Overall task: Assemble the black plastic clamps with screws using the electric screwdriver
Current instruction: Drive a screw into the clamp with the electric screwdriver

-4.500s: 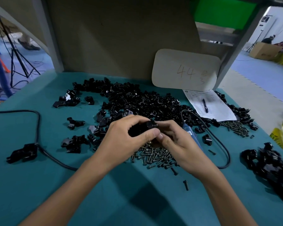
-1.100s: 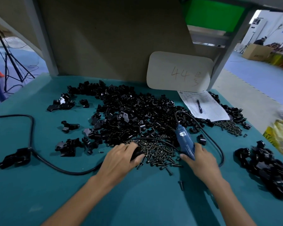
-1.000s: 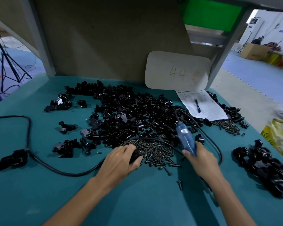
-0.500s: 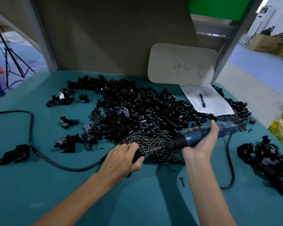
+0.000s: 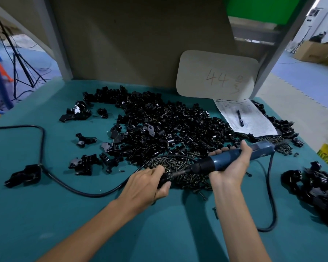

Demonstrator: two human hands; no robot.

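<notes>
My left hand clenches a small black plastic clamp at the near edge of the dark metal screw heap — across that heap my right hand grasps the blue cylindrical electric screwdriver, long axis level, bit pointing left at the clamp.

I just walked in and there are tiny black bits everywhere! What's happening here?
Someone is screwing black plastic clamps together. Their left hand grips one clamp beside the pile of screws, and their right hand holds the blue electric screwdriver sideways, its bit at that clamp. A big heap of loose clamp parts lies behind on the green table.
</notes>
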